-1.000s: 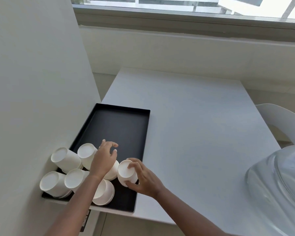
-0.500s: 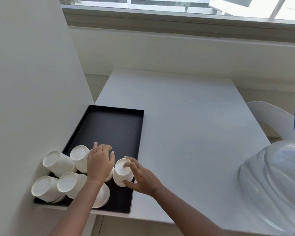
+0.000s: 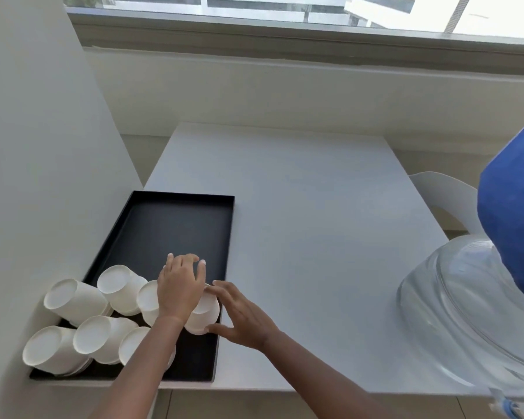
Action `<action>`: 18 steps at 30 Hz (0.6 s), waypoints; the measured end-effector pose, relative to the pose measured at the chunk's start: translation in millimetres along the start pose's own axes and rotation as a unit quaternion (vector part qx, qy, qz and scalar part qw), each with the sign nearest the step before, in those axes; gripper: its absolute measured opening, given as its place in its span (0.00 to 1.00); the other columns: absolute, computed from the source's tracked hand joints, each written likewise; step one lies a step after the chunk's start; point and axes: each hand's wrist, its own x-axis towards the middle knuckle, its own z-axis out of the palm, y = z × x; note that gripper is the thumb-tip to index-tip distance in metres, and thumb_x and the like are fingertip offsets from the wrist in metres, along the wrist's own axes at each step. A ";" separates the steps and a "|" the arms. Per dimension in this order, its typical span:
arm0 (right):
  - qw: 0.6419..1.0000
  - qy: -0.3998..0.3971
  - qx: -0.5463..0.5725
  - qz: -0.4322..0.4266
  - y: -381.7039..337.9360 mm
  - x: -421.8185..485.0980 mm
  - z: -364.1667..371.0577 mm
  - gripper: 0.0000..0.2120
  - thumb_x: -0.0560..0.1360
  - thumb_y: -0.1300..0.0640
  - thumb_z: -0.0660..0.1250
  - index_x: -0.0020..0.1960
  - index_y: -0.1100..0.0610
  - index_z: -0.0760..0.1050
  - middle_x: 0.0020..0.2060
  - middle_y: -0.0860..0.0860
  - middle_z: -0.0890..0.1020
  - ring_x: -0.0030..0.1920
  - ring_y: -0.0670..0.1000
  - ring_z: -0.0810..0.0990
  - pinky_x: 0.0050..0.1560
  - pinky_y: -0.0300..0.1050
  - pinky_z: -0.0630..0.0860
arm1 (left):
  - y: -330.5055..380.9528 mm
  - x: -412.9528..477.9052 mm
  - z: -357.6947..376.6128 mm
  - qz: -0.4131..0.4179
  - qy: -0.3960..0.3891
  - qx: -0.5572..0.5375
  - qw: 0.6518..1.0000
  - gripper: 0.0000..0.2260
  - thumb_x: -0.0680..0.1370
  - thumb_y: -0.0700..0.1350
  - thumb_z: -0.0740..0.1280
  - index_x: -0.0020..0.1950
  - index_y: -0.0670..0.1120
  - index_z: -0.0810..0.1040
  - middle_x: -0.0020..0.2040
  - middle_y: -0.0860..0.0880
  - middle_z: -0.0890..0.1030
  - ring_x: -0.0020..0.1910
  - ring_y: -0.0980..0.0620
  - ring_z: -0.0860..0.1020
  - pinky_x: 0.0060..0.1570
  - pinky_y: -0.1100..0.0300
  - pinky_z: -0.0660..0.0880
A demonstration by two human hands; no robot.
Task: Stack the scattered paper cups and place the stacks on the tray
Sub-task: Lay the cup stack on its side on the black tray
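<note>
While on tray, cup in grip

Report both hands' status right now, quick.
Left hand: open, resting on the cups in the tray.
Right hand: holding one cup between thumb and fingers.

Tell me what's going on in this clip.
A person works at a black tray on a white table. The right hand holds an upside-down cup at the tray's near right edge; the left hand lies over the neighbouring cup, grip hidden. Several other paper cups lie tipped at the tray's near end.
</note>
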 end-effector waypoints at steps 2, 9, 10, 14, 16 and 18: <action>0.999 0.001 0.036 0.011 -7.4 4.3 2.5 0.33 0.73 0.50 0.68 0.72 0.53 0.57 0.70 0.56 0.63 0.66 0.57 0.67 0.59 0.53 0.73 | -2.7 1.3 -1.5 -0.002 0.007 -0.020 1.000 0.14 0.81 0.46 0.55 0.59 0.41 0.75 0.62 0.42 0.77 0.73 0.41 0.61 0.67 0.47 0.61; 0.999 0.021 0.045 -0.017 -18.8 18.2 5.7 0.25 0.72 0.57 0.68 0.67 0.56 0.65 0.62 0.56 0.71 0.59 0.54 0.72 0.55 0.48 0.73 | -21.5 5.6 -9.0 0.003 0.011 0.031 0.999 0.12 0.79 0.39 0.57 0.59 0.39 0.75 0.60 0.42 0.79 0.72 0.39 0.62 0.67 0.46 0.62; 0.999 0.022 0.034 -0.030 -18.2 19.2 5.0 0.25 0.71 0.58 0.69 0.66 0.57 0.66 0.62 0.56 0.71 0.59 0.55 0.72 0.54 0.47 0.73 | -23.4 5.3 -9.2 -0.002 0.012 0.031 0.999 0.12 0.78 0.39 0.57 0.58 0.39 0.76 0.59 0.42 0.79 0.71 0.39 0.63 0.66 0.46 0.62; 0.998 0.026 0.013 -0.047 -14.4 20.0 2.2 0.24 0.70 0.58 0.69 0.64 0.60 0.67 0.61 0.57 0.72 0.58 0.57 0.73 0.53 0.48 0.75 | -29.1 4.6 -9.3 -0.004 0.026 0.037 0.999 0.11 0.79 0.38 0.57 0.55 0.39 0.77 0.57 0.41 0.81 0.70 0.38 0.65 0.64 0.45 0.64; 0.999 0.024 0.009 -0.046 -12.6 18.9 0.8 0.24 0.70 0.58 0.69 0.64 0.59 0.67 0.62 0.57 0.72 0.58 0.57 0.73 0.53 0.50 0.76 | -30.1 3.8 -9.3 -0.004 0.032 0.034 0.999 0.12 0.79 0.39 0.57 0.54 0.38 0.78 0.55 0.41 0.81 0.69 0.37 0.66 0.64 0.44 0.65; 0.999 0.019 0.004 -0.050 -11.2 17.8 -1.0 0.25 0.70 0.59 0.69 0.65 0.58 0.66 0.64 0.56 0.71 0.60 0.57 0.72 0.52 0.51 0.77 | -28.5 3.5 -9.5 -0.002 0.042 0.025 0.999 0.12 0.79 0.40 0.57 0.53 0.38 0.78 0.54 0.41 0.81 0.69 0.37 0.66 0.64 0.43 0.65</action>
